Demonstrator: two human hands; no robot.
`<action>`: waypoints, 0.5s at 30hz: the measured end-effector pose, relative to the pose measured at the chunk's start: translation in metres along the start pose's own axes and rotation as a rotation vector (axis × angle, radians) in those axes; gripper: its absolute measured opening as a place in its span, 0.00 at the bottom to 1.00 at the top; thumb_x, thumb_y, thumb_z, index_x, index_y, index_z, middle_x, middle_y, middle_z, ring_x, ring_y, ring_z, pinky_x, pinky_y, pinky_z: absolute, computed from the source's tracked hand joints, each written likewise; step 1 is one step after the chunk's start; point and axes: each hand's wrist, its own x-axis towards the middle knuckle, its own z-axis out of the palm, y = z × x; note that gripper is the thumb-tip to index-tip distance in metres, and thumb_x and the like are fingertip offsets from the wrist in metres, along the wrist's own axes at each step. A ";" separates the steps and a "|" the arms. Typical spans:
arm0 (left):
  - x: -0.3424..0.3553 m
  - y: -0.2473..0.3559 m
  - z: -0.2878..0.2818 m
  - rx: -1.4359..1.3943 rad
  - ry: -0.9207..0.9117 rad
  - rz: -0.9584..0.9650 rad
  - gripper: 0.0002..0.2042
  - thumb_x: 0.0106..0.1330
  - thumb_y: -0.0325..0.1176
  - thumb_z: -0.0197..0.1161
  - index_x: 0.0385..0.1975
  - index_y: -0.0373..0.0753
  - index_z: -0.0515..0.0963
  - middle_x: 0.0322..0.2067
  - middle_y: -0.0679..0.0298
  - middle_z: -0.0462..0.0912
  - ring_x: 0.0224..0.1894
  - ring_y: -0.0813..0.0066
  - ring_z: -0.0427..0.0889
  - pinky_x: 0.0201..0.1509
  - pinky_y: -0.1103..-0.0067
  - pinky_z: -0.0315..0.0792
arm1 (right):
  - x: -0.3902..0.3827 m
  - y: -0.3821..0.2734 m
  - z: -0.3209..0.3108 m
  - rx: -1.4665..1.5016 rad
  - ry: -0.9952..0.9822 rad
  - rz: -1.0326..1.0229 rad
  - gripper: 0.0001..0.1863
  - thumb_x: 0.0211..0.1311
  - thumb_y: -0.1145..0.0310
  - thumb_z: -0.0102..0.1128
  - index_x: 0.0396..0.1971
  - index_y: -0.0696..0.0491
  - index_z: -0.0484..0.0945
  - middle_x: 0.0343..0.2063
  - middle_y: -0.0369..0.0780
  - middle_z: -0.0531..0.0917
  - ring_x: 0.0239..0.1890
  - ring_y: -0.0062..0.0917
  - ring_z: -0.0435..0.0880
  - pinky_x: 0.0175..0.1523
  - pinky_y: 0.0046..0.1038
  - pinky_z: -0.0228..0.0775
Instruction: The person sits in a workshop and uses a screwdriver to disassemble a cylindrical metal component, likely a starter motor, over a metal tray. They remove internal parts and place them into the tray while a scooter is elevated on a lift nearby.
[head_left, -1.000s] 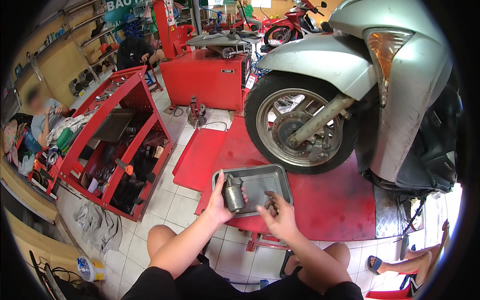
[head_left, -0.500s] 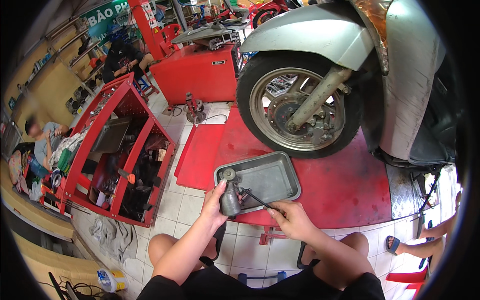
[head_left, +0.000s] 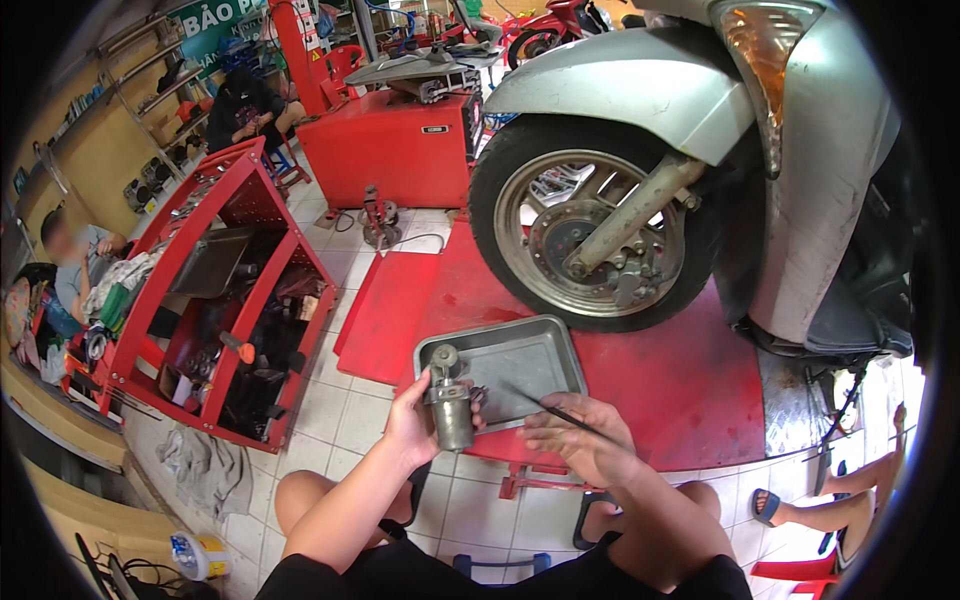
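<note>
My left hand [head_left: 408,422] is wrapped round a grey metal cylinder [head_left: 454,418], apparently a starter motor, held roughly upright with its narrower knobbed end on top. In my right hand [head_left: 590,445] lies a thin black rod-like tool [head_left: 575,418], pointing up and left towards the motor. The tool's tip is smeared by motion and appears apart from the motor. Those fingers are partly spread, the tool resting between thumb and fingers. Behind both hands, a grey rectangular metal tray [head_left: 515,362] sits on the red lift platform [head_left: 660,400].
A silver scooter's front wheel [head_left: 600,235] stands on the platform beyond the tray. To the left is a red tool cart [head_left: 290,330], with a grey rag [head_left: 205,475] on the floor beside it. Two people sit at the far left; another person's legs [head_left: 850,500] show at right.
The black tool has drawn back from the motor, and my right hand has loosened and turned, its fingers spreading. My left hand has turned the motor slightly. The whole view has shifted a little.
</note>
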 end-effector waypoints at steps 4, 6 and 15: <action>0.004 -0.009 -0.006 0.041 0.029 -0.094 0.36 0.66 0.66 0.44 0.51 0.34 0.75 0.32 0.51 0.80 0.32 0.56 0.80 0.44 0.62 0.75 | -0.002 -0.004 0.003 -0.831 0.168 -0.008 0.13 0.72 0.70 0.49 0.42 0.66 0.76 0.33 0.49 0.84 0.33 0.29 0.86 0.41 0.29 0.78; 0.006 -0.014 0.003 0.219 0.177 -0.083 0.34 0.64 0.68 0.48 0.48 0.38 0.76 0.28 0.54 0.80 0.29 0.60 0.80 0.39 0.66 0.75 | -0.003 0.000 -0.003 -0.808 0.215 -0.108 0.20 0.75 0.66 0.47 0.30 0.66 0.80 0.26 0.45 0.85 0.26 0.23 0.83 0.34 0.24 0.76; 0.006 -0.021 0.002 0.426 0.334 0.092 0.23 0.68 0.54 0.55 0.45 0.38 0.74 0.27 0.55 0.80 0.26 0.63 0.81 0.33 0.70 0.77 | -0.001 -0.001 0.019 -1.086 0.187 -0.228 0.13 0.68 0.70 0.51 0.34 0.65 0.81 0.26 0.45 0.87 0.27 0.24 0.85 0.36 0.24 0.77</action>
